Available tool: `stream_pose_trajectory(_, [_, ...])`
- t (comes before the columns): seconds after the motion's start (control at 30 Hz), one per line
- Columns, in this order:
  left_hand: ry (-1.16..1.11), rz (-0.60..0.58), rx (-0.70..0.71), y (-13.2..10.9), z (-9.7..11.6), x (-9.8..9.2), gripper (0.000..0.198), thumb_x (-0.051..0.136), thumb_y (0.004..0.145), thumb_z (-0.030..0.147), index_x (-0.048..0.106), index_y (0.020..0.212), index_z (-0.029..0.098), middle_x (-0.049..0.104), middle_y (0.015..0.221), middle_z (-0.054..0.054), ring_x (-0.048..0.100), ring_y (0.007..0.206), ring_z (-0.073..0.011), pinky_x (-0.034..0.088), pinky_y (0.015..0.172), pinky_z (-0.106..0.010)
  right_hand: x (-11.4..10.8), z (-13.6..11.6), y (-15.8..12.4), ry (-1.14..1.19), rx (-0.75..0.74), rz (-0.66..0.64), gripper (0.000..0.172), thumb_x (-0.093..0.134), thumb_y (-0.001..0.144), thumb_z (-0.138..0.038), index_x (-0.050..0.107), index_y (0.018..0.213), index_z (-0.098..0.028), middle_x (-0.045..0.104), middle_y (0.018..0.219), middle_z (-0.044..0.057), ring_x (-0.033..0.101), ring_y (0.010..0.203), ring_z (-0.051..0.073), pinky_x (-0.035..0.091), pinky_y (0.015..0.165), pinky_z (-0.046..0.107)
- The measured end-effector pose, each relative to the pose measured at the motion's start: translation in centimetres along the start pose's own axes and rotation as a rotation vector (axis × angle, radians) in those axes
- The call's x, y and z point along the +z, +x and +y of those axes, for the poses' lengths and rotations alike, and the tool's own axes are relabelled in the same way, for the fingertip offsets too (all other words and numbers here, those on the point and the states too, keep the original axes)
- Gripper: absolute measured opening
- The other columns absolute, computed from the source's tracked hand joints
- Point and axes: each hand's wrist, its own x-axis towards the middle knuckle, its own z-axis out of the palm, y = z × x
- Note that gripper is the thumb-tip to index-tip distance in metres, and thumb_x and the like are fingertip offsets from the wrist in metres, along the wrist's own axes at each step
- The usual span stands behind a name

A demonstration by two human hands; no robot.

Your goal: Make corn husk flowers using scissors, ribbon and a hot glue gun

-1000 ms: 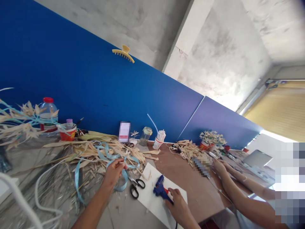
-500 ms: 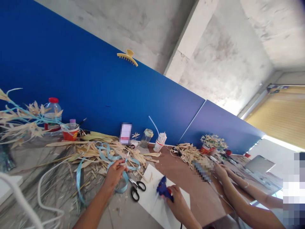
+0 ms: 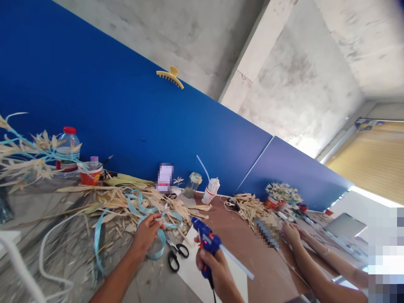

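My right hand (image 3: pixel 213 263) is wrapped round the handle of a blue hot glue gun (image 3: pixel 206 237), raised over a white sheet of paper (image 3: pixel 195 275). The gun's nozzle points up and left, and a long clear glue stick (image 3: pixel 236 263) sticks out of its back. My left hand (image 3: pixel 147 229) is closed in a pinch, with light-blue ribbon (image 3: pixel 174 219) at its fingertips; a small pale piece there is too small to make out. More ribbon loops under and behind this hand. Between my hands, black-handled scissors (image 3: pixel 177 254) lie partly on the paper.
Dry husk strips (image 3: pixel 116 202) cover the table behind my left hand. Along the blue partition (image 3: pixel 126 105) stand a red cup (image 3: pixel 90 174), a bottle (image 3: pixel 67 149), a glass jar (image 3: pixel 192 185) and a white cup (image 3: pixel 210 193). A white cable (image 3: pixel 44 256) curls at left. Another person's hands (image 3: pixel 293 235) work at right.
My right hand has lifted the glue gun from the paper, turning it nozzle up and left, closer to my left hand. My left hand keeps its pinch by the ribbon.
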Motion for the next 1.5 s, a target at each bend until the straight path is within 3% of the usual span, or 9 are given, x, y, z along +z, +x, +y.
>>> stream_pose_trajectory(0.13, [0.002, 0.007, -0.01, -0.1, 0.2, 0.0, 0.041, 0.065, 0.053, 0.042, 0.062, 0.086, 0.017, 0.064, 0.052, 0.001, 0.038, 0.036, -0.0088, 0.028, 0.04, -0.023, 2.6, 1.8, 0.4, -0.141, 0.032, 0.008, 0.053, 0.07, 0.067, -0.056, 0.068, 0.101, -0.014, 0.058, 0.062, 0.002, 0.049, 0.056, 0.014, 0.04, 0.054, 0.027])
stream_pose_trajectory(0.23, [-0.012, 0.001, -0.035, -0.3, 0.6, 0.2, 0.04, 0.066, 0.051, 0.04, 0.062, 0.084, 0.017, 0.064, 0.051, 0.001, 0.039, 0.036, -0.0087, 0.028, 0.04, -0.022, 3.8, 1.4, 0.8, -0.26, -0.054, -0.051, 0.041, 0.068, 0.07, -0.05, 0.07, 0.094, -0.017, 0.065, 0.076, 0.005, 0.056, 0.067, 0.018, 0.045, 0.062, 0.029])
stream_pose_trajectory(0.4, [-0.028, 0.001, -0.049, -0.4, 0.9, 0.3, 0.042, 0.065, 0.051, 0.039, 0.062, 0.086, 0.016, 0.063, 0.05, 0.002, 0.037, 0.035, -0.0083, 0.027, 0.04, -0.022, 4.5, 0.7, 1.5, -0.39, -0.182, -0.104, 0.028, 0.063, 0.077, -0.043, 0.068, 0.085, -0.017, 0.067, 0.079, 0.005, 0.059, 0.075, 0.021, 0.048, 0.071, 0.03])
stream_pose_trajectory(0.53, [0.005, -0.017, -0.061, -0.5, 0.9, 0.4, 0.042, 0.064, 0.051, 0.038, 0.062, 0.087, 0.016, 0.064, 0.052, 0.001, 0.039, 0.036, -0.0091, 0.029, 0.04, -0.023, 4.6, 0.9, 1.9, -0.444, -0.203, -0.102, 0.027, 0.06, 0.078, -0.038, 0.068, 0.091, -0.017, 0.068, 0.087, 0.007, 0.061, 0.082, 0.023, 0.047, 0.077, 0.032])
stream_pose_trajectory(1.07, [-0.005, -0.047, -0.057, -0.3, 0.0, 0.5, 0.039, 0.06, 0.055, 0.033, 0.063, 0.089, 0.014, 0.065, 0.052, 0.001, 0.037, 0.035, -0.0081, 0.027, 0.04, -0.022, 4.8, 0.7, 2.8, -0.545, -0.18, -0.087, 0.024, 0.058, 0.077, -0.038, 0.066, 0.086, -0.017, 0.068, 0.079, 0.006, 0.061, 0.075, 0.023, 0.048, 0.071, 0.031])
stream_pose_trajectory(1.5, [0.024, -0.044, -0.041, -0.5, 0.1, 0.5, 0.038, 0.062, 0.056, 0.037, 0.064, 0.087, 0.015, 0.064, 0.054, 0.001, 0.038, 0.036, -0.0087, 0.026, 0.041, -0.022, 5.4, 0.1, 2.4, -0.546, -0.258, -0.097, 0.014, 0.056, 0.08, -0.032, 0.06, 0.08, -0.019, 0.058, 0.068, 0.001, 0.054, 0.063, 0.017, 0.045, 0.061, 0.026])
